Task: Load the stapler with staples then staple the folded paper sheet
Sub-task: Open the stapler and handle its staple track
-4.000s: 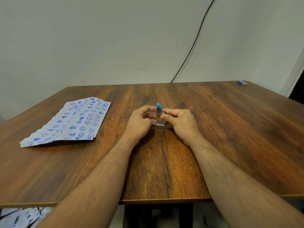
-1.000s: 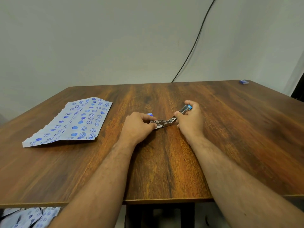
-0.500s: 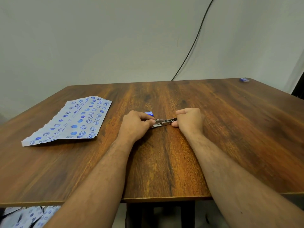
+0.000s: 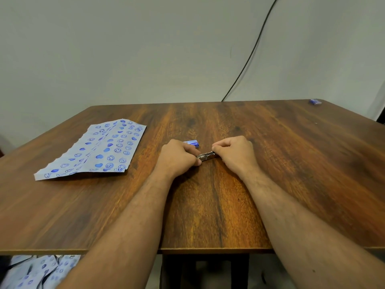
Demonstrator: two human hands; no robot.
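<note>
- Small blue staple box [image 4: 192, 143] on the wooden table [image 4: 291, 163], just beyond the left hand's knuckles; contents not visible, near edge covered by the fingers.
- Second small blue box [image 4: 315, 101] at the far right corner of the table, too small to read; whether open or shut impossible to tell.
- Stapler [image 4: 206, 157] lying low on the tabletop near the middle, between the two hands, only a short metal stretch exposed; both ends buried under fingers, staples inside not discernible.
- Left hand [image 4: 178, 157] curled over the stapler's left end, fingertips pinching the metal.
- Right hand [image 4: 234, 154] closed in a fist-like curl around the stapler's right end, thumb side toward the metal.
- Stapler's visible part silvery, narrow, slightly tilted upward to the right; blue parts hidden.
- Folded paper sheet [image 4: 93, 151] flat on the table's left side, well apart from the hands; pale with blue smiley faces and hearts, centre crease showing, left edge wavy.
- More of the same patterned paper [image 4: 37, 272] below the table edge at bottom left, cut off by the frame.
- Black cable [image 4: 253, 49] down the wall, disappearing behind the table.
</note>
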